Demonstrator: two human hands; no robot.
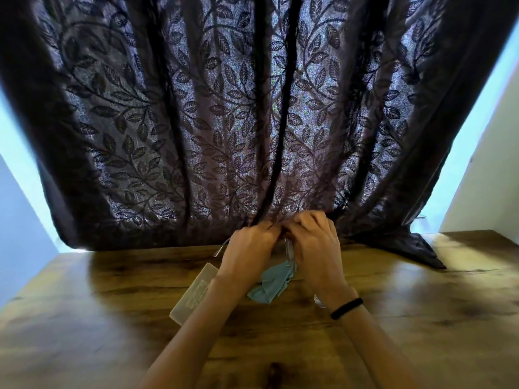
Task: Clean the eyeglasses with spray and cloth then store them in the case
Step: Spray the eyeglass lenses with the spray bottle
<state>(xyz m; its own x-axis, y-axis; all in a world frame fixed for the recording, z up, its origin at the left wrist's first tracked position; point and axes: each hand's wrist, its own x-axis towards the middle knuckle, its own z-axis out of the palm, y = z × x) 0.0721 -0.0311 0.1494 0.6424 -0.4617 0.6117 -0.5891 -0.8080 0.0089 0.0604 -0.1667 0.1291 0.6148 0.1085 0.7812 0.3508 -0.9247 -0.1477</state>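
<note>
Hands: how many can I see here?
2. The left hand holds the eyeglasses; the right hand beside it holds the teal cloth, above the table. None seem hidden.

Your forearms reach forward and converge, wrists nearly straight. Your left hand and right hand meet fingertip to fingertip, fingers curled inward: the left grips the eyeglasses, the right pinches the cloth.
</note>
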